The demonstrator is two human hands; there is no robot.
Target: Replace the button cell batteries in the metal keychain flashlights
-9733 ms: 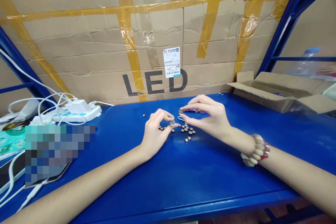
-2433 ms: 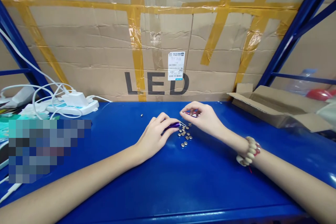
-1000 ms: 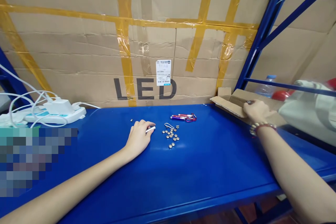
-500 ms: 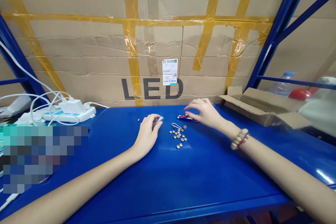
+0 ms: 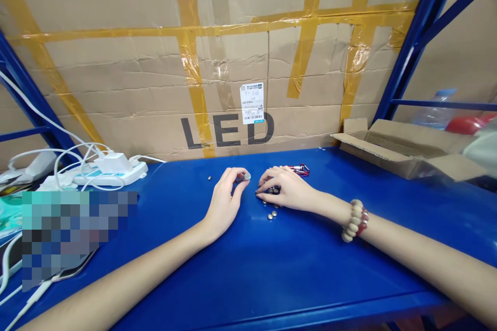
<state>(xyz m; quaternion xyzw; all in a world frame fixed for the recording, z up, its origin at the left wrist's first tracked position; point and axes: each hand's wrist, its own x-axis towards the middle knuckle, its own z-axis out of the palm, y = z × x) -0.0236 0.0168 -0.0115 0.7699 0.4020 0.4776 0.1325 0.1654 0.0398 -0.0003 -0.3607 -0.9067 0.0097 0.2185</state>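
My left hand (image 5: pixel 225 199) rests on the blue shelf (image 5: pixel 272 269) and pinches a small silver cylindrical part (image 5: pixel 247 176) between thumb and fingers. My right hand (image 5: pixel 286 189) lies palm down over a cluster of several small silver button cells (image 5: pixel 271 214), fingers curled onto them; most of the cluster is hidden under it. A beaded bracelet (image 5: pixel 354 220) circles my right wrist. Small red and purple keychain lights (image 5: pixel 298 169) lie just behind my right hand.
A taped cardboard sheet marked LED (image 5: pixel 229 129) stands along the back. An open cardboard box (image 5: pixel 407 152) sits at the right. A white power strip with cables (image 5: pixel 112 168) lies at the left. One stray button cell (image 5: pixel 209 178) lies left of my left hand.
My right hand came back from the cardboard box at the right, passed the keychain lights and now covers the button cells. My left hand kept hold of the silver part.
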